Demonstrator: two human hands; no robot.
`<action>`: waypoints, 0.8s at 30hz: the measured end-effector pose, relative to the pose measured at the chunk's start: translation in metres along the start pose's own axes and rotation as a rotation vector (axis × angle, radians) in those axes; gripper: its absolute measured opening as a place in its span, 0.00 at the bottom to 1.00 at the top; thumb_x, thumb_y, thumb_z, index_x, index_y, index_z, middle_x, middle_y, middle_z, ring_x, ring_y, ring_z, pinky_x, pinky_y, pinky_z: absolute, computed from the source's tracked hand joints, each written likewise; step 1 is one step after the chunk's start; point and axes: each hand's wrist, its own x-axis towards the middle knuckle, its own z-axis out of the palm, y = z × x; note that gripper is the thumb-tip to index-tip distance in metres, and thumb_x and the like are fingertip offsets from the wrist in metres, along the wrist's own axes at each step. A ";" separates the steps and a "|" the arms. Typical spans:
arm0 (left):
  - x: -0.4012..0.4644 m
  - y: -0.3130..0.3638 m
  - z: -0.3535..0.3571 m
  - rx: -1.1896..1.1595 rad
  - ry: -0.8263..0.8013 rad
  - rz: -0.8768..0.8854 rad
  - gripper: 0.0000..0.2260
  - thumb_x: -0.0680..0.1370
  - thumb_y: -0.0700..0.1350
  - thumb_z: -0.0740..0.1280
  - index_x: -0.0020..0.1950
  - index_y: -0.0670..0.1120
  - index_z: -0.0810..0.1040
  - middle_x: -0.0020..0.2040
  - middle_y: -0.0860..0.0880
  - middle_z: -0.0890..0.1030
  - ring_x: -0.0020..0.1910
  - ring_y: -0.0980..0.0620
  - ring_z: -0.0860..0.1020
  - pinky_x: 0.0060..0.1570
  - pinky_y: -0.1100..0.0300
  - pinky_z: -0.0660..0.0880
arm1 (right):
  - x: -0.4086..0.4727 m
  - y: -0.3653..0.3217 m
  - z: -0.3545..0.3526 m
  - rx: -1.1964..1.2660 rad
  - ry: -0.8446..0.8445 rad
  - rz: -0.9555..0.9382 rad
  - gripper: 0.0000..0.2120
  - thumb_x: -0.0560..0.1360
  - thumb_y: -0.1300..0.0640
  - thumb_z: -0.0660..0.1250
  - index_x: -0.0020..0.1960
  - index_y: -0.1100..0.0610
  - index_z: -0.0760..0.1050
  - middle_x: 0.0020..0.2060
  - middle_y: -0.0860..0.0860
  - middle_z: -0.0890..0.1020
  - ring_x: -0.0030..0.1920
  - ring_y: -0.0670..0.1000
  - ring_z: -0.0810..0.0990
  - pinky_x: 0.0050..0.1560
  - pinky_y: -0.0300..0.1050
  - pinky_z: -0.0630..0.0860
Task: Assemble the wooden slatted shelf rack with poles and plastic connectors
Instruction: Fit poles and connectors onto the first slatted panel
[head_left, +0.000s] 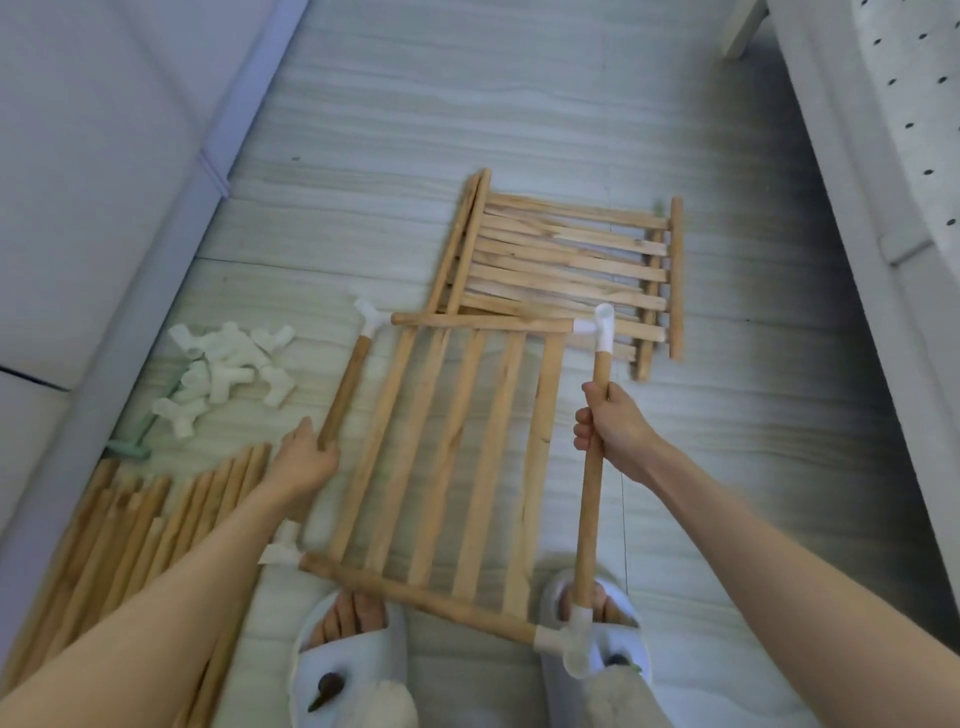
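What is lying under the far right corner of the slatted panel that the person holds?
The stack of other slatted panels lies on the floor there. The held panel and its corner connector cover the stack's near edge, so that part is hidden.

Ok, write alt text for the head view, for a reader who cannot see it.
A person holds a slatted shelf panel framed by poles and white plastic connectors, the right hand gripping the right pole and the left hand at the left pole. More slatted panels, loose connectors and spare poles lie on the floor.

Left forearm (156, 587) hides the loose poles' (104, 530) ends.
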 end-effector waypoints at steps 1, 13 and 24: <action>0.002 -0.002 0.005 0.000 -0.016 -0.020 0.27 0.81 0.45 0.58 0.76 0.38 0.51 0.75 0.38 0.59 0.73 0.40 0.60 0.69 0.51 0.60 | 0.001 0.004 -0.002 0.017 -0.003 0.019 0.06 0.82 0.57 0.51 0.48 0.55 0.64 0.32 0.51 0.63 0.29 0.48 0.63 0.27 0.41 0.68; 0.010 -0.021 0.005 0.073 0.187 0.171 0.18 0.81 0.41 0.54 0.72 0.43 0.65 0.51 0.40 0.78 0.48 0.41 0.74 0.43 0.52 0.70 | 0.019 0.027 -0.007 -0.049 0.075 0.209 0.14 0.82 0.52 0.52 0.63 0.59 0.63 0.42 0.56 0.72 0.34 0.51 0.72 0.35 0.47 0.76; 0.012 0.010 0.019 0.116 0.183 0.142 0.15 0.79 0.38 0.56 0.64 0.44 0.72 0.44 0.45 0.78 0.43 0.43 0.77 0.45 0.51 0.74 | 0.056 0.019 -0.025 -0.165 0.172 0.055 0.09 0.78 0.59 0.57 0.58 0.55 0.67 0.39 0.52 0.71 0.37 0.50 0.69 0.43 0.47 0.69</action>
